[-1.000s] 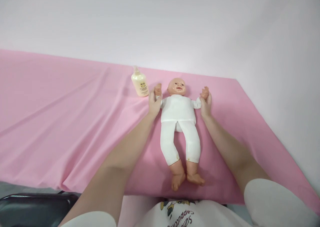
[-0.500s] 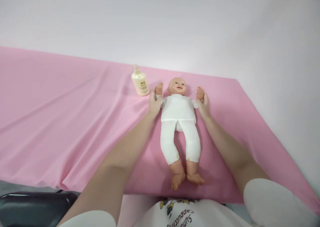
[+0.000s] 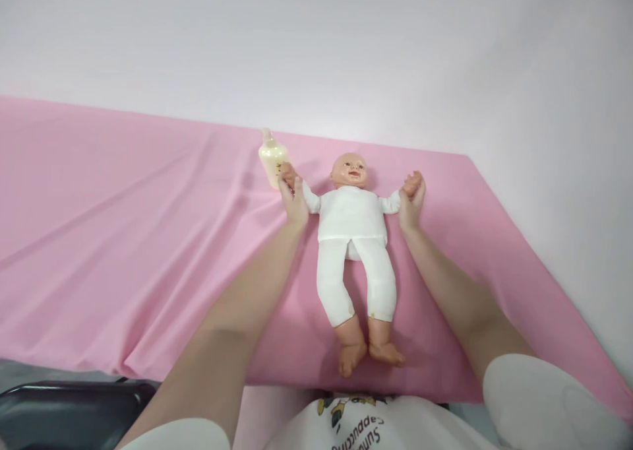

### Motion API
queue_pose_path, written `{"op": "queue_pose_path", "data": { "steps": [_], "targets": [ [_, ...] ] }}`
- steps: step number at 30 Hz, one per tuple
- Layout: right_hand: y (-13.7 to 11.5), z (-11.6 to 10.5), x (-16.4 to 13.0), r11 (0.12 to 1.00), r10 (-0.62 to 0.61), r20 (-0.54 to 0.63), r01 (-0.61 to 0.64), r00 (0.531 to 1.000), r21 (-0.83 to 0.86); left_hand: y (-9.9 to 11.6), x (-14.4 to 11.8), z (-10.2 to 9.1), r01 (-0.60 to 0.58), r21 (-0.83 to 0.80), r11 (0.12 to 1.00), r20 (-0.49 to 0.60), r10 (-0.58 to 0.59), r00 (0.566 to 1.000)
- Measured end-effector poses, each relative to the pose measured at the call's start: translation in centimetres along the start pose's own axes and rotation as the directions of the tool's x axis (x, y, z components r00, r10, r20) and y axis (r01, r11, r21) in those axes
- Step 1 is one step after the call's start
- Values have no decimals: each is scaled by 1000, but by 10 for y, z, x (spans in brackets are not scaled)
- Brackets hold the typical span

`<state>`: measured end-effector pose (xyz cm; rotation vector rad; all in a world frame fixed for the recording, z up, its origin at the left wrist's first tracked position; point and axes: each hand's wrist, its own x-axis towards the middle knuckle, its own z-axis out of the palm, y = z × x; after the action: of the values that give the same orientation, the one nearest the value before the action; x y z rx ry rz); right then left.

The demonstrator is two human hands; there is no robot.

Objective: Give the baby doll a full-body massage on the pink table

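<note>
Here the doll (image 3: 352,239) lies face up on the pink cloth (image 3: 123,239) over the counter, head far, feet near. The left hand (image 3: 294,202) has its fingers clamped on the doll's wrist at left, the right hand (image 3: 409,202) likewise at right, and both doll arms are spread wide. The step looks like stretching the arms outward. Both forearms reach straight forward. A bottle (image 3: 271,160) stands just beyond the left hand.
</note>
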<state>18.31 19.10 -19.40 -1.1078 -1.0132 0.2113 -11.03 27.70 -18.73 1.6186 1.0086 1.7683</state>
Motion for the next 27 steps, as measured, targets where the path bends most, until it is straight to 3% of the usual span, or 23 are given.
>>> {"op": "queue_pose_path", "data": {
  "steps": [2, 4, 7, 9, 10, 13, 17, 20, 22, 25, 27],
  "targets": [
    [-16, 6, -8, 999, -53, 139, 53, 989, 5, 14, -9, 5, -14, 39, 999, 55, 12, 998],
    [-28, 10, -15, 996, -79, 272, 86, 959, -14, 27, -16, 9, -101, 131, 986, 208, 73, 975],
    [-37, 11, -20, 974, -114, 476, 194, 872, -121, 40, -20, 12, -304, 239, 922, 489, 156, 858],
    [-39, 10, -21, 950, -125, 554, 260, 823, -171, 44, -19, 12, -374, 272, 887, 575, 162, 802],
    [-39, 10, -22, 947, -127, 560, 269, 819, -178, 44, -19, 12, -380, 282, 881, 575, 162, 802],
    [-34, 10, -20, 975, -115, 452, 187, 885, -118, 40, -19, 12, -312, 265, 912, 449, 169, 877],
    [-15, 6, -10, 998, -54, 192, 50, 980, 24, 23, -16, 10, -88, 152, 984, 110, 72, 991],
    [9, -3, 2, 999, 29, -18, -28, 999, 33, 4, -7, 6, 73, 36, 997, -107, -69, 992],
    [22, -9, 9, 994, 108, -117, -108, 987, 9, -8, -1, 4, 144, -18, 989, -178, -145, 973],
    [26, -12, 12, 987, 159, -154, -159, 975, 10, -15, 3, 1, 171, -40, 984, -198, -176, 964],
    [16, -8, 8, 994, 108, -88, -107, 990, 15, -11, 1, 1, 124, -32, 992, -122, -127, 984]
  ]
}}
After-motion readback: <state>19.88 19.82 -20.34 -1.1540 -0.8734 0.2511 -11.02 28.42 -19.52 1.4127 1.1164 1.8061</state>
